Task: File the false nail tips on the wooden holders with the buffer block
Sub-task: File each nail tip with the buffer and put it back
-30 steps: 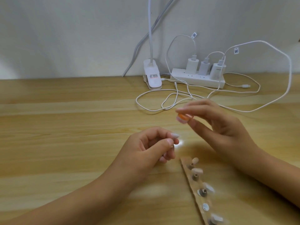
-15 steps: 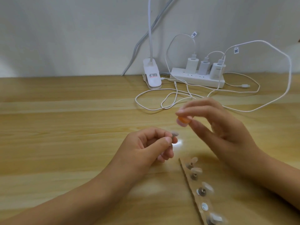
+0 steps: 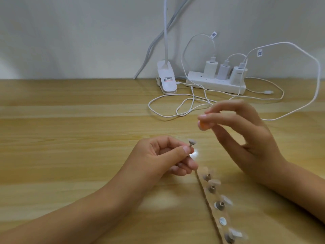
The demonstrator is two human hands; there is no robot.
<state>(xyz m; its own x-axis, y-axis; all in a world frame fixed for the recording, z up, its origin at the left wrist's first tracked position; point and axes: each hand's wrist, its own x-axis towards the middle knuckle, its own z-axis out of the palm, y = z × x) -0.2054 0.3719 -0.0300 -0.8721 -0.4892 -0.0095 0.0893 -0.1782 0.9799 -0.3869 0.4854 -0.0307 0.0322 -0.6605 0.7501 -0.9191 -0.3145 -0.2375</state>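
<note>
Orange buffer block [image 3: 204,126] sits pinched at the fingertips of the right hand [image 3: 246,136], up and right of the left hand [image 3: 163,155], which pinches a small holder [image 3: 190,147] topped by a pale nail tip [image 3: 192,142]; just below that pinch lies a wooden strip [image 3: 210,197] with more tips

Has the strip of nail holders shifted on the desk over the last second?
No. The holder strip sits at the same spot relative to the power strip.
</note>
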